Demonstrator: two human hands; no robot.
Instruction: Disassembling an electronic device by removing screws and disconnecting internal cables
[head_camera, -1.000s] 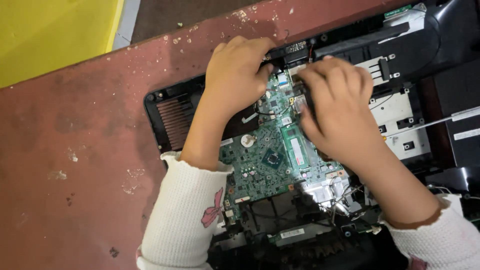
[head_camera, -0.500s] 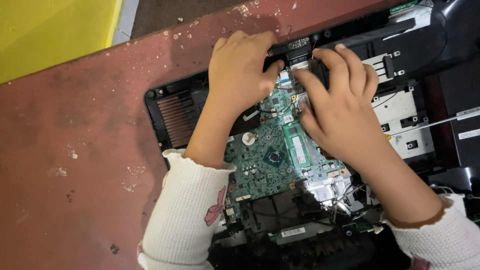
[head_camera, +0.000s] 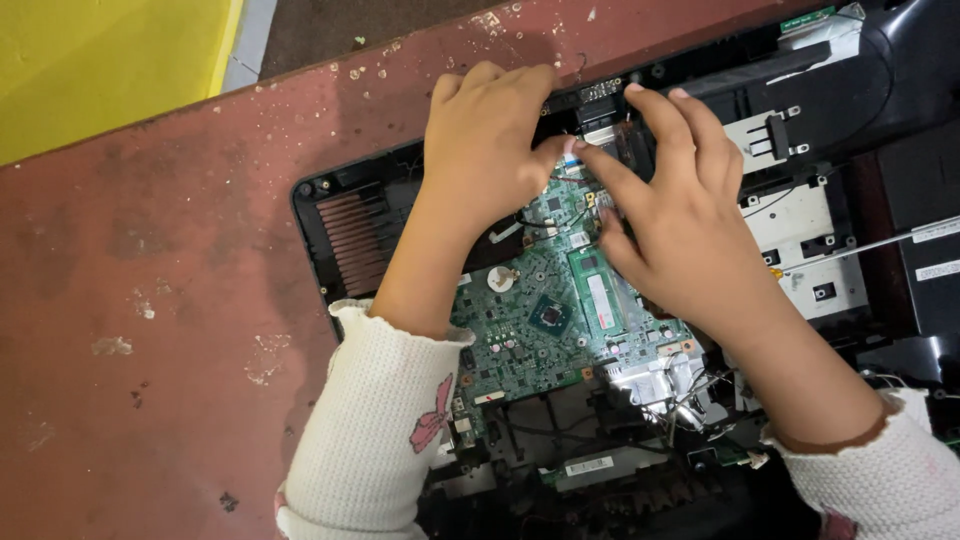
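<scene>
An opened black laptop base (head_camera: 318, 205) lies on a worn red table (head_camera: 150, 300). Inside it sits a green motherboard (head_camera: 530, 335) with a memory stick (head_camera: 598, 300) and a round silver cell (head_camera: 500, 280). My left hand (head_camera: 490, 140) curls over the board's far edge, thumb tip meeting my right index finger. My right hand (head_camera: 680, 215) spreads beside it, fingers on the black frame and thumb on the board. Both hands pinch a small silver-and-black part (head_camera: 600, 128) at that far edge. My palms hide much of it.
Copper cooling fins (head_camera: 355, 240) fill the case's left corner. White and grey metal plates (head_camera: 800, 225) lie to the right, loose wires and silver shielding (head_camera: 660, 385) at the near edge. A yellow surface (head_camera: 100, 60) lies beyond the table's far left.
Both hands have shifted from the middle of the board toward its far edge, and their fingertips now meet at the small part there.
</scene>
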